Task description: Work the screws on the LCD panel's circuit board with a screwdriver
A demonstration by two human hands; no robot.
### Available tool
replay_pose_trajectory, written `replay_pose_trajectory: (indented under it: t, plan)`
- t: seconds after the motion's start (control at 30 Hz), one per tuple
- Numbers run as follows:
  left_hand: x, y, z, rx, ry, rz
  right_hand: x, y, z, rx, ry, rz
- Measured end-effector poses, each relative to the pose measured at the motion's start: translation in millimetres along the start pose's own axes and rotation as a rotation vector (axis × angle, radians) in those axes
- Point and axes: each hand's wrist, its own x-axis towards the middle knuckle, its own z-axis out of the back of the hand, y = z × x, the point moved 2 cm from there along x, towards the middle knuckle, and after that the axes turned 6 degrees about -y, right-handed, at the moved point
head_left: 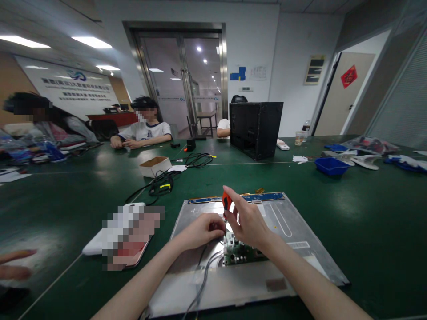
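Observation:
My right hand [245,216] grips a screwdriver with a red and black handle [227,201], held upright with its shaft pointing down. The tip meets the upper left edge of a green circuit board [238,252]. Beside the shaft, my left hand [207,229] has its fingers pinched together at the board's edge; whatever they hold is too small to make out. The board lies on a flat metal display panel [287,224] with a blue strip [270,197] along its far edge. Grey cables [203,284] run from near the board toward me.
A white item [96,242] and a pinkish one [136,253] lie left of the panel. Beyond are black cables [162,184], an open box [155,166], a black computer case [255,129] and a blue tray [331,166]. Another person's hand [15,264] is at far left; several people sit beyond.

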Motion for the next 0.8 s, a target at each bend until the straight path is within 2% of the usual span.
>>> replay_pose_trajectory:
  t: [0.23, 0.57, 0.8]
  plan:
    - [-0.5, -2.4, 0.3, -0.005, -0.009, 0.035, -0.5, -3.4, -2.5, -0.052, -0.064, 0.003]
    - [-0.6, -3.2, 0.3, 0.003, -0.002, 0.012, 0.9, 1.8, 2.5, 0.035, -0.029, -0.012]
    - [-0.9, -2.7, 0.7, 0.018, -0.011, 0.010, 0.7, 0.0, 0.4, 0.019, -0.081, -0.029]
